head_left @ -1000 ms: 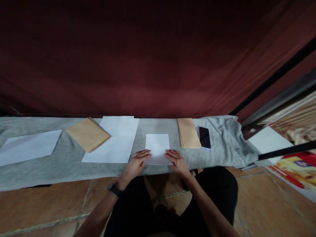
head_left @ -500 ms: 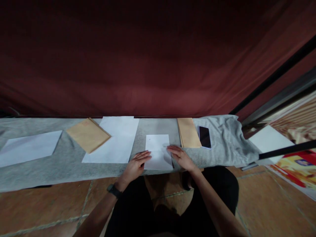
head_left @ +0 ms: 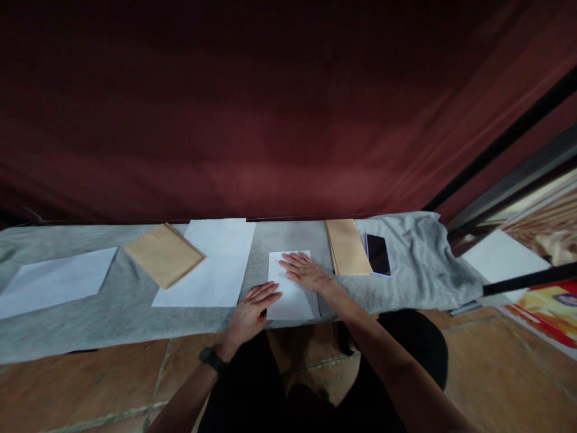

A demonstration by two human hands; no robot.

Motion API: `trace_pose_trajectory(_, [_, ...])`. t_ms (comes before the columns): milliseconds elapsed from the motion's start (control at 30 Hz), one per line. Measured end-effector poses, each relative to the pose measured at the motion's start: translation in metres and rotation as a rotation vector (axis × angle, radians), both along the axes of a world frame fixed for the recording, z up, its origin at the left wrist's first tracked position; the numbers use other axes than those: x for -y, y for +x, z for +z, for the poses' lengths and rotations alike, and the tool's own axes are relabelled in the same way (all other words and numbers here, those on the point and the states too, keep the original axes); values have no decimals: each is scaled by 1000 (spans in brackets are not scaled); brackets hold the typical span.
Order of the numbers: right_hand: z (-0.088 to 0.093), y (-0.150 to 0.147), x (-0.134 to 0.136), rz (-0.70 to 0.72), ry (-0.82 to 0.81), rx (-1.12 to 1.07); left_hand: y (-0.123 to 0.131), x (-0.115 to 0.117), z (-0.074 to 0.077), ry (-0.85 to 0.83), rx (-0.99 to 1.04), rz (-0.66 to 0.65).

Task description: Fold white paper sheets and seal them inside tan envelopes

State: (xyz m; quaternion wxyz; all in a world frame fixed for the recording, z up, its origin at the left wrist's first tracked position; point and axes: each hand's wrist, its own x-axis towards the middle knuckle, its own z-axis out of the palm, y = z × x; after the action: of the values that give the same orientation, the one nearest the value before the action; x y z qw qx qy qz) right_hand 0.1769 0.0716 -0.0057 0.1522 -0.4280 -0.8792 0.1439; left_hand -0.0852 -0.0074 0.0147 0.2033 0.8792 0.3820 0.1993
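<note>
A small white sheet of paper (head_left: 288, 300) lies on the grey cloth (head_left: 117, 313) right in front of me. My left hand (head_left: 250, 313) lies flat with fingers stretched out on the sheet's near left corner. My right hand (head_left: 304, 270) rests palm down with spread fingers on the sheet's far half. Neither hand grips anything.
A stack of tan envelopes (head_left: 347, 246) and a dark phone (head_left: 377, 254) lie to the right. On the left are a large white sheet (head_left: 211, 264), a tan envelope (head_left: 163, 254) and another white sheet (head_left: 54, 279). A dark red curtain (head_left: 270, 120) hangs behind. Tiled floor lies below.
My right hand has slid from the sheet's near right edge up onto its far half. The sheet now lies flatter. My left hand has barely moved.
</note>
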Motion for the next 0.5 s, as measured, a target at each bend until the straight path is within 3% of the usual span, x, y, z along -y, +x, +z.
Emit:
trace_pose_trajectory(267, [-4, 5, -34, -59, -3, 76, -1, 0, 1, -10, 1, -12])
trace_pose_trajectory(500, [0, 4, -37, -174, 22, 73, -1, 0, -2, 0, -3, -3])
